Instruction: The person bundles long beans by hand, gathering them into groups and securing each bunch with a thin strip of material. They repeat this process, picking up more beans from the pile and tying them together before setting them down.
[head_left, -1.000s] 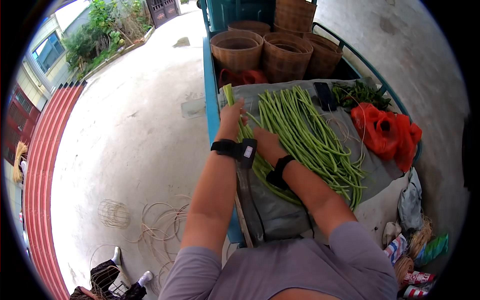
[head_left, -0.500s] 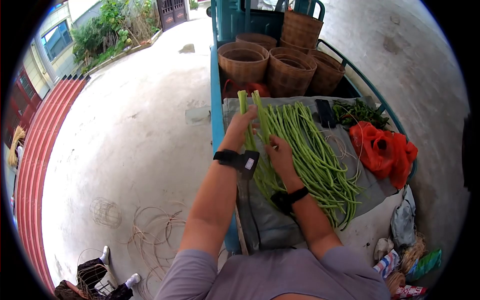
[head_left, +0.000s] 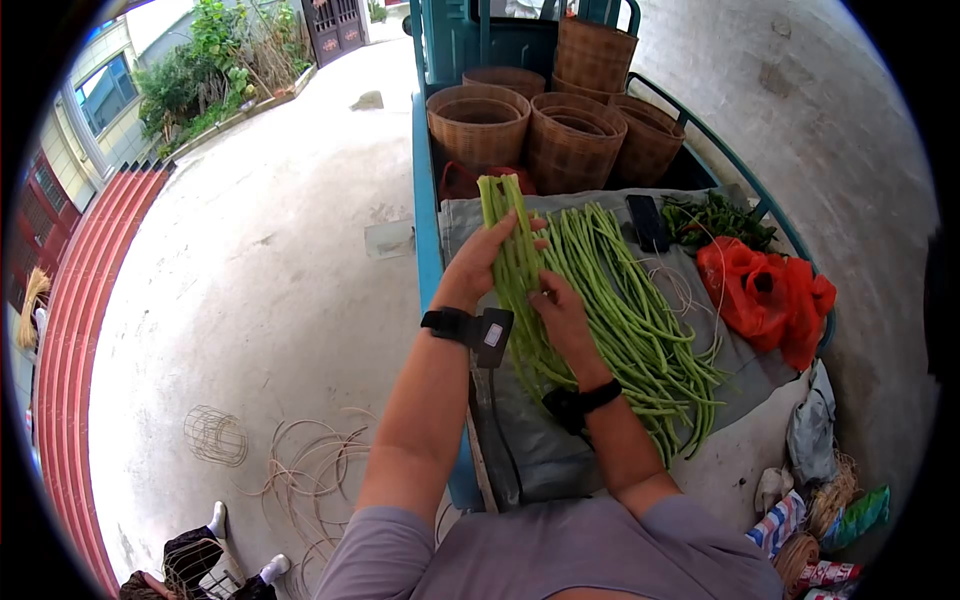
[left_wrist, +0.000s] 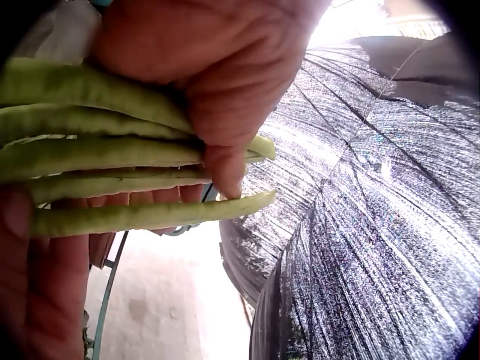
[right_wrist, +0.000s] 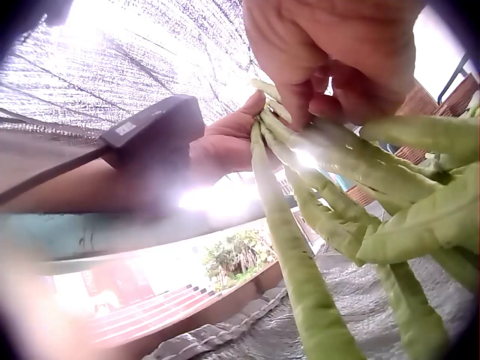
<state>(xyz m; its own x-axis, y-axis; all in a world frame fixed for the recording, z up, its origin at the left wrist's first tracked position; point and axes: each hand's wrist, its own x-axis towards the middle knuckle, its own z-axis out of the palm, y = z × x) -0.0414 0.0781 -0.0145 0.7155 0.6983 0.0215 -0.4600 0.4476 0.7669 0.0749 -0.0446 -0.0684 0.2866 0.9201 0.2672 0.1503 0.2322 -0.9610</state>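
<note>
In the head view a bunch of long green beans (head_left: pixel 515 240) stands up from the grey cloth, its trimmed ends uppermost. My left hand (head_left: pixel 483 262) grips the bunch near those ends; the left wrist view shows its thumb (left_wrist: pixel 229 161) pressed across several beans. Lower down, my right hand (head_left: pixel 563 318) holds the bunch from its right side with curled fingers. The right wrist view has those fingers right at the bean stems, while other beans hang below. More long beans (head_left: pixel 625 310) lie spread on the cloth just right of my hands.
Grey cloth (head_left: pixel 520 465) covers the teal cart bed (head_left: pixel 428 240). Woven baskets (head_left: pixel 478 130) stand behind. A phone (head_left: pixel 648 222), leafy greens (head_left: pixel 715 222) and a red plastic bag (head_left: pixel 765 290) lie to the right. Wire coils (head_left: pixel 310 470) and a seated person's legs (head_left: pixel 235 560) are at lower left.
My right hand has come up along the bunch from lower down. The beans it held apart on the right have closed up against those in my left hand.
</note>
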